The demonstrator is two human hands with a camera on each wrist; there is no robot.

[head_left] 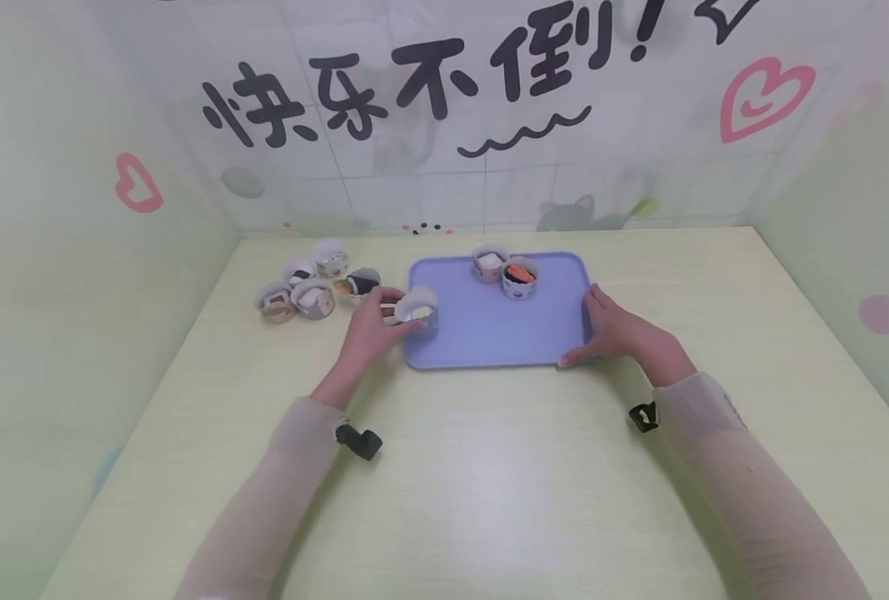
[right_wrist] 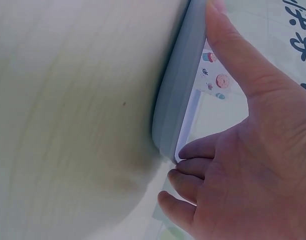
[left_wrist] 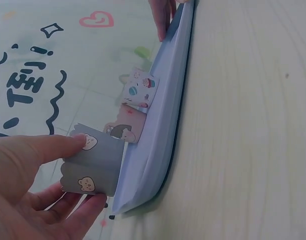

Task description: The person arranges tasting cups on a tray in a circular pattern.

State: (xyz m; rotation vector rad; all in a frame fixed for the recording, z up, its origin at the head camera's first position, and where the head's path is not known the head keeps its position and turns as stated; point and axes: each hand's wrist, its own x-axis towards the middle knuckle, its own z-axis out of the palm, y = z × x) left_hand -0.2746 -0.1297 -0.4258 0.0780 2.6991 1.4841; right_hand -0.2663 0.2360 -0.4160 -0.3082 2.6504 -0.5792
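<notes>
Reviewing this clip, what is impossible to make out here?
Left wrist view: the contents of the held cup in the left hand, hidden by its wall.
Left wrist view: much of the right hand, cut off by the top edge.
Right wrist view: the far end of the tray, cut off by the top edge.
Head view: what the rearmost cup holds, too small.

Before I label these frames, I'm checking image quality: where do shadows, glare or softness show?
Head view: a pale sheen on the table, soft shadows beside both sleeves; left wrist: the grey cup's prints are legible, faint shadow under the tray's corner; right wrist: a broad, soft-edged shadow across the table near the tray.
</notes>
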